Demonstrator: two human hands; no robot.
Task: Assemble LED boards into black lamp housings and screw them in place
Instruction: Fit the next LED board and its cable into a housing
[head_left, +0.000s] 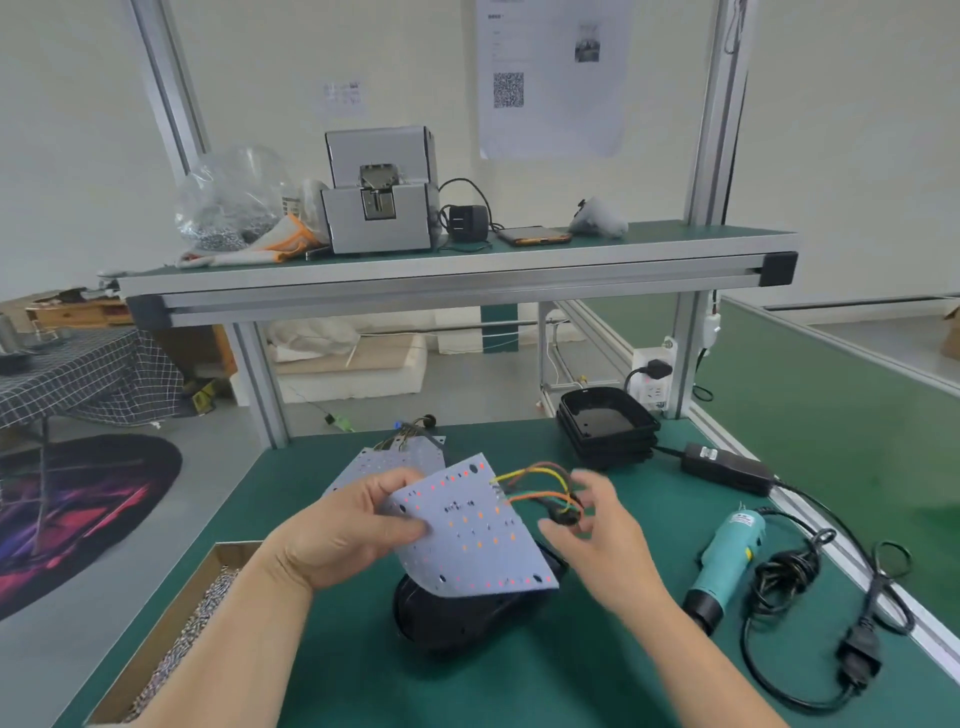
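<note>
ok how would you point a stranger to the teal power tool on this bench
Find the green bench mat and follow it to its right edge. There a teal pistol-shaped plastic power tool lies on its side, black nose pointing toward the viewer. Its neighbours, a coiled black cable and a black rectangular power adapter, are all black; it alone is teal.

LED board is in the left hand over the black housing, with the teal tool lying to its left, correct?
No: in the head view the teal tool lies to its right. The left hand does hold the LED board over the black housing.
</note>
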